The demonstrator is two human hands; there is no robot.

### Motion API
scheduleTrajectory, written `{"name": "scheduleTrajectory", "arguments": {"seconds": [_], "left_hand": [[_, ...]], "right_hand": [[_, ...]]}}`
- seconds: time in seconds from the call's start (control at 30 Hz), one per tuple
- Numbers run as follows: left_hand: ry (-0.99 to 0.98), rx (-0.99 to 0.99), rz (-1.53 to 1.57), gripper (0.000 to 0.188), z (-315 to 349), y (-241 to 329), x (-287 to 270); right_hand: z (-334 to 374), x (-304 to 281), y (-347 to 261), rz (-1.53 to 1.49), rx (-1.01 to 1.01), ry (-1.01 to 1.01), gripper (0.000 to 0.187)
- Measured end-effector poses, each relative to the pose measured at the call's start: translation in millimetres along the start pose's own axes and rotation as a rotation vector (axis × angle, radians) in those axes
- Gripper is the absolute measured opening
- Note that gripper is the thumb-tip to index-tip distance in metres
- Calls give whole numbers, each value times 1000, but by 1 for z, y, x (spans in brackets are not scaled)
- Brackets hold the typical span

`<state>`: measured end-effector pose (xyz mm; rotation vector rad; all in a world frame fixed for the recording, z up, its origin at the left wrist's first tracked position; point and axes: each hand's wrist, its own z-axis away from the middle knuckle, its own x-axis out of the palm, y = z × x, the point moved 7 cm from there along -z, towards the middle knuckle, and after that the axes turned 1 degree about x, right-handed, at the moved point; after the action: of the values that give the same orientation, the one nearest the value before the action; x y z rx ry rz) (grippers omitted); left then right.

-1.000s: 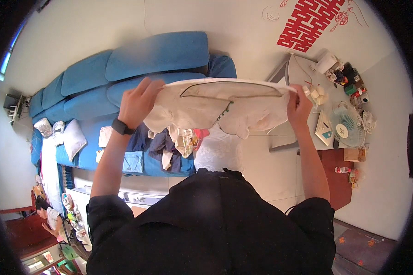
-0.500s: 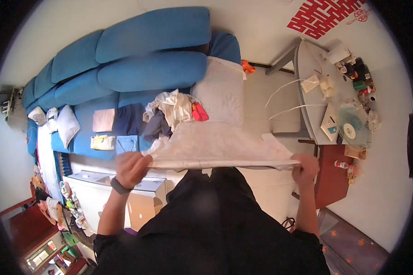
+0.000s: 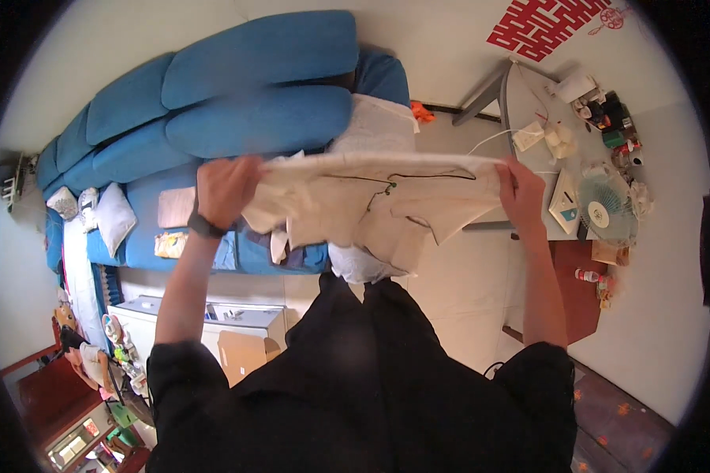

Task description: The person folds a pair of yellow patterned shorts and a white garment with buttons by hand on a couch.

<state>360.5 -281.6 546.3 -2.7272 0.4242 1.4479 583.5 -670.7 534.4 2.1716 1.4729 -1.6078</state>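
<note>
A cream-white garment (image 3: 331, 209) with thin dark lines and a small green mark is stretched between my hands at chest height, and its lower part hangs loose with creases. Its exact kind is not clear. My left hand (image 3: 230, 189) grips the left end of its upper edge, and my right hand (image 3: 522, 193) closes on the right end. Behind it, the clothes pile on the blue sofa (image 3: 260, 122) is mostly hidden. Beside my left hand lie a folded pink cloth (image 3: 177, 207), a yellow-white one (image 3: 170, 244) and a light blue one (image 3: 226, 251).
A white low cabinet (image 3: 158, 323) with a cardboard box (image 3: 243, 356) stands at left below the sofa. To the right, a grey table (image 3: 528, 94) holds a fan (image 3: 599, 213) and clutter, next to a red-brown cabinet (image 3: 564, 292). Another person (image 3: 93, 364) is at the far left.
Both hands have risen, lifting the garment's edge up and away from me. Its body now hangs down toward me, showing the dark lines and green mark.
</note>
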Motion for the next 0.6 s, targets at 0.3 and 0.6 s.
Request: {"name": "scheduleTrajectory", "arguments": {"seconds": [0.3, 0.6], "left_hand": [[-174, -10, 144, 17, 79, 30, 15], [-251, 31, 179, 24, 106, 81, -24]], "right_hand": [[82, 13, -7, -101, -29, -146, 9], [120, -24, -40, -65, -34, -226, 4]]}}
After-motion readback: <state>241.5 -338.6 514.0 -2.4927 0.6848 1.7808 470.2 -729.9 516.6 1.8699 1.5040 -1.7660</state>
